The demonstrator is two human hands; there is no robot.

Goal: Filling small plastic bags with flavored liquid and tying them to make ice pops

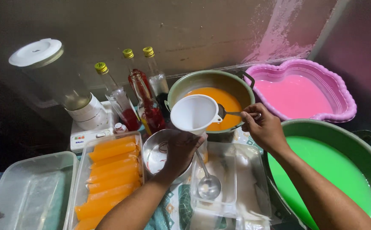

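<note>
far to the left of the fingers an empty clear tub (28, 191) sits beside a clear tray (80, 179) already packed with filled orange tubes (108, 170) stacked in a row, so a good share of the filling looks done. just behind that tray stand a blender (72, 91) and syrup bottles (145, 100). the left hand (179, 151) is closed around the neck of a white funnel (194, 113), holding it upright; whatever hangs under the funnel is hidden by the fingers. below that hand a spare ladle (209, 185) lies in a clear dish (215, 179). the right hand (262, 125) pinches the handle of a ladle (232, 113) whose bowl sits just behind the funnel's rim, over the pot of orange liquid (219, 102). the pot is well filled, so plenty seems left. right of the fingers, a pink basin (300, 93) and a green basin (334, 170) stand full.
</note>
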